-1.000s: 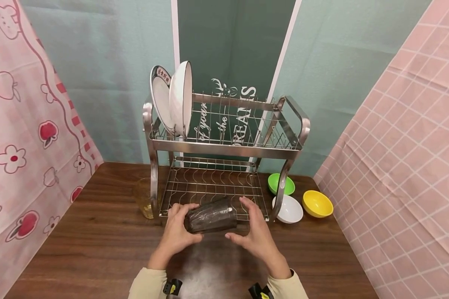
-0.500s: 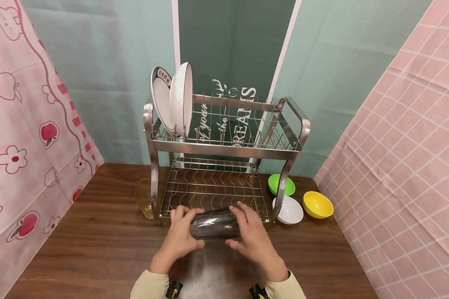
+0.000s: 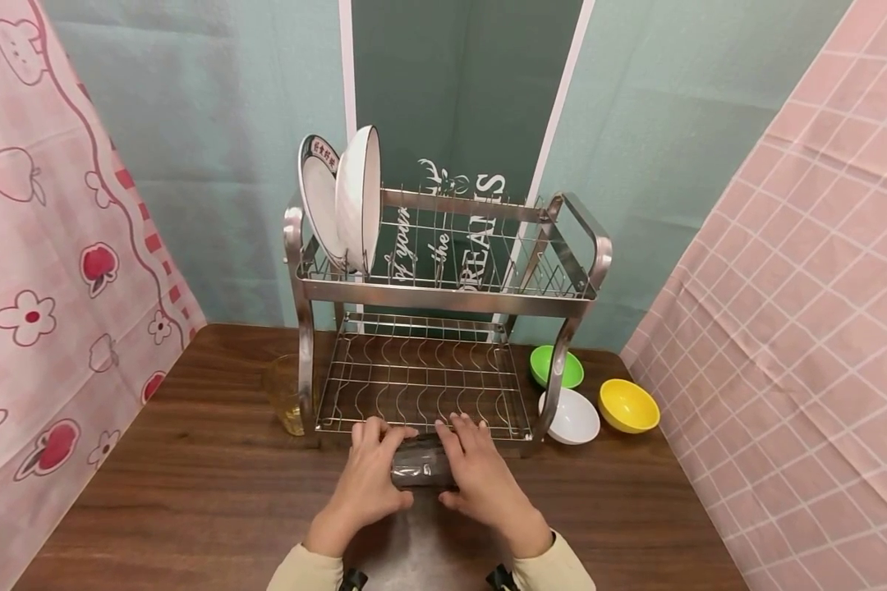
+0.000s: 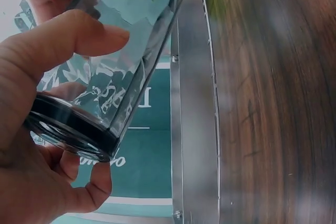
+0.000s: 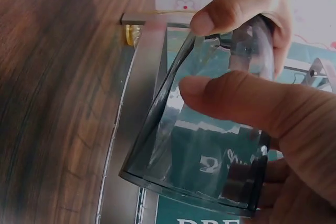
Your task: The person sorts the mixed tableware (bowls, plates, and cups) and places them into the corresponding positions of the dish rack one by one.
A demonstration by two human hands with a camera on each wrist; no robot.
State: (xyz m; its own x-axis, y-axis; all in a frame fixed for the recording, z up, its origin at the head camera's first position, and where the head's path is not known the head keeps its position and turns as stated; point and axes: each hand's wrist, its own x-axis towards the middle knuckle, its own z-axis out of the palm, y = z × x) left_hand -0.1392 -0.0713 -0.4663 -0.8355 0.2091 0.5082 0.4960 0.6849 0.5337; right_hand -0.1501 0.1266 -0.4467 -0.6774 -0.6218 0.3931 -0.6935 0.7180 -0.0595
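Note:
A smoky grey, see-through glass tumbler (image 3: pixel 420 466) lies sideways between both hands, in front of the dish rack. My left hand (image 3: pixel 371 478) grips its thick base end, with the thumb on the near side and the fingers over the far side. From the other end my right hand (image 3: pixel 484 483) holds it near the rim. In the left wrist view the dark base (image 4: pixel 73 124) sits between thumb and fingers. The right wrist view has the right thumb (image 5: pixel 231 98) lying along the glass wall, and the open rim (image 5: pixel 184 195) pointing away from the left hand.
The two-tier metal dish rack (image 3: pixel 443 295) stands behind the hands. A white plate (image 3: pixel 318 197) and a white bowl (image 3: pixel 358 197) stand upright in its top tier. An amber glass (image 3: pixel 287 402) is at its left; green (image 3: pixel 556 367), white (image 3: pixel 571 417) and yellow (image 3: pixel 628 405) bowls are at its right.
The tumbler has come down and closer to the body, turning more level. My right hand, apart from the rim one second ago, has moved in and taken hold of it.

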